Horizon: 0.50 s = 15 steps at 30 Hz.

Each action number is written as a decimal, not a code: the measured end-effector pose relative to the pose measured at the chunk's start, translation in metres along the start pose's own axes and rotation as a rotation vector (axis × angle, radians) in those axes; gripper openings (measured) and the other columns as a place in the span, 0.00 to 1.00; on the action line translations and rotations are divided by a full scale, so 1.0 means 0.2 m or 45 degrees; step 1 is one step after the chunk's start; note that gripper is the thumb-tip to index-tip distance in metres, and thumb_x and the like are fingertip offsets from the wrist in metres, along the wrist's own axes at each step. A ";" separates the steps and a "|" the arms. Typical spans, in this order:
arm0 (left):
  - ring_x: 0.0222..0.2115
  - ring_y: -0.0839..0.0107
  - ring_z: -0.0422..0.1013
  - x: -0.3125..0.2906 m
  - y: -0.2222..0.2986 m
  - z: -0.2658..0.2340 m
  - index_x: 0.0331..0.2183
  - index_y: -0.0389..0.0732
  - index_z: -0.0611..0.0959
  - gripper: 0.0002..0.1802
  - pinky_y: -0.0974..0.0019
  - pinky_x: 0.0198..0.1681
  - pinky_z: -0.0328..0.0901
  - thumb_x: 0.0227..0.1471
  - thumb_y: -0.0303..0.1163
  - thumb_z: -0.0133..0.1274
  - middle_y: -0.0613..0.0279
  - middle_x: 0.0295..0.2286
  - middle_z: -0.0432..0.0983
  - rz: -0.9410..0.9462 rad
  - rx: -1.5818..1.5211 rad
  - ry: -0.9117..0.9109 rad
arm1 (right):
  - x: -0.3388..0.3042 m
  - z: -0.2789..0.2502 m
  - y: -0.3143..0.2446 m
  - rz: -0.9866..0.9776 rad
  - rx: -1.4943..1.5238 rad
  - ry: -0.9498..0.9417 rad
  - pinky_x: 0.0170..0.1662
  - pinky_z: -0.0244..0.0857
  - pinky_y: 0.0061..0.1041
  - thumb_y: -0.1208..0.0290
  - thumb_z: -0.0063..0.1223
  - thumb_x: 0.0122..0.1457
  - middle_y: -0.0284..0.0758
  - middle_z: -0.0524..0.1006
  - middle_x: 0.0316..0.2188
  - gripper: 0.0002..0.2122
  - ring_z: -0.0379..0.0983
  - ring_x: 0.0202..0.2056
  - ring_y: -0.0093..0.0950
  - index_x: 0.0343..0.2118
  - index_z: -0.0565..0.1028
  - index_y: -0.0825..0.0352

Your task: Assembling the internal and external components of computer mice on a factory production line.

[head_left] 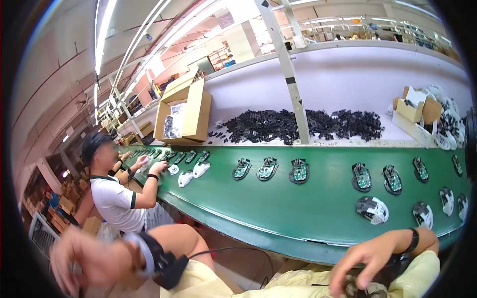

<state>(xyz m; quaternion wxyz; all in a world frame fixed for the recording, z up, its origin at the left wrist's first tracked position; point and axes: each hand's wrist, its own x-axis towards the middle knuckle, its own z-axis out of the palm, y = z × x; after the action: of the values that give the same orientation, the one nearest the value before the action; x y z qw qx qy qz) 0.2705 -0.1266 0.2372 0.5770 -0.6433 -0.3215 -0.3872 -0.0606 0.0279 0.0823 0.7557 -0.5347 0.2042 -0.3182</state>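
My left hand (79,260) is at the lower left, off the belt and smeared by motion; its grip does not show clearly. A black strap with a cable circles that wrist. Over my lap at the lower right, in front of the belt edge, my right hand (362,260) has its fingers apart with nothing seen between them. A computer mouse with a grey and white shell (372,209) lies on the belt beyond it. Nearby stand opened mice, each a black base with a green circuit board (361,177); another opened mouse (392,179) sits beside it.
The green conveyor belt (223,203) runs across, carrying several opened mice and white shells (201,169). Behind it lies a heap of black plastic parts (263,126), split by a metal post (293,89). Cardboard boxes (198,116) flank it. A co-worker (114,191) handles parts at the left.
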 end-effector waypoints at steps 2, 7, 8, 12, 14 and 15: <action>0.21 0.78 0.70 0.02 -0.14 -0.17 0.19 0.41 0.74 0.05 0.72 0.28 0.65 0.43 0.24 0.48 0.68 0.19 0.73 -0.127 0.045 0.034 | -0.02 -0.13 0.18 0.080 -0.285 -0.125 0.51 0.61 0.28 0.58 0.49 0.61 0.38 0.73 0.45 0.24 0.67 0.46 0.26 0.53 0.66 0.70; 0.34 0.71 0.71 -0.56 -0.71 -0.61 0.42 0.32 0.75 0.13 0.70 0.36 0.68 0.56 0.27 0.47 0.59 0.29 0.72 -0.874 1.186 -0.353 | -0.03 -0.22 0.48 0.097 -0.965 0.545 0.42 0.66 0.24 0.66 0.49 0.62 0.34 0.77 0.35 0.12 0.73 0.37 0.25 0.44 0.73 0.67; 0.33 0.70 0.72 -0.63 -0.76 -0.58 0.44 0.32 0.74 0.14 0.70 0.36 0.68 0.56 0.27 0.46 0.59 0.28 0.72 -1.285 1.153 -0.481 | 0.00 -0.27 0.56 -0.020 -1.144 0.587 0.40 0.67 0.26 0.66 0.49 0.61 0.35 0.77 0.35 0.11 0.75 0.36 0.28 0.42 0.74 0.66; 0.25 0.69 0.70 -0.85 -0.81 -0.45 0.39 0.34 0.75 0.10 0.68 0.31 0.67 0.56 0.28 0.46 0.61 0.24 0.71 -1.353 0.784 -0.233 | 0.01 -0.31 0.57 -0.036 -1.094 0.649 0.38 0.68 0.29 0.69 0.50 0.59 0.37 0.78 0.32 0.09 0.75 0.35 0.33 0.39 0.74 0.68; 0.23 0.70 0.69 -0.86 -0.75 -0.34 0.37 0.36 0.76 0.08 0.68 0.28 0.65 0.55 0.28 0.46 0.61 0.23 0.71 -1.335 0.678 -0.245 | 0.07 -0.33 0.59 -0.122 -1.012 0.652 0.37 0.68 0.29 0.71 0.50 0.59 0.38 0.77 0.31 0.09 0.75 0.33 0.33 0.39 0.73 0.69; 0.22 0.70 0.68 -0.92 -0.75 -0.33 0.36 0.36 0.76 0.07 0.68 0.27 0.64 0.55 0.28 0.47 0.61 0.22 0.71 -1.294 0.555 -0.226 | 0.04 -0.34 0.60 -0.089 -0.975 0.694 0.36 0.68 0.30 0.71 0.49 0.59 0.38 0.77 0.31 0.08 0.75 0.32 0.33 0.39 0.73 0.69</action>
<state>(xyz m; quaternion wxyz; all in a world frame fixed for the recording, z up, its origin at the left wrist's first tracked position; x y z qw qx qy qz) 0.0425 -0.1673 0.1524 0.4083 -0.3033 -0.7110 -0.4856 -0.0678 0.0021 -0.0532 0.4117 -0.6785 0.4798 -0.3741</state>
